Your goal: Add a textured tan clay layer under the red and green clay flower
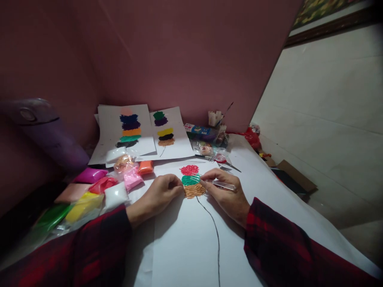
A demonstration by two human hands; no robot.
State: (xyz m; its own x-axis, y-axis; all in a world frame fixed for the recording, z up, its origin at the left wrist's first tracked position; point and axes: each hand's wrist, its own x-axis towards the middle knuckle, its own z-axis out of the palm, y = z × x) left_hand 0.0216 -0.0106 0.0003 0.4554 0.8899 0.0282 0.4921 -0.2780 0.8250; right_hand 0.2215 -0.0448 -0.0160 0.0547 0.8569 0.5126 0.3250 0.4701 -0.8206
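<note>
A white sheet lies in front of me with a stack of clay patches on it: red, green and orange-brown, above a thin black line. My left hand rests on the sheet at the left edge of the patches, fingers curled and pressed together. My right hand sits at their right edge and pinches a clear plastic tool, its tip at the green and orange patches.
Bags of coloured clay lie at the left. Two finished sheets lean against the pink wall behind. A cup of tools, small packets and a red bag stand at the back right. A purple object is at far left.
</note>
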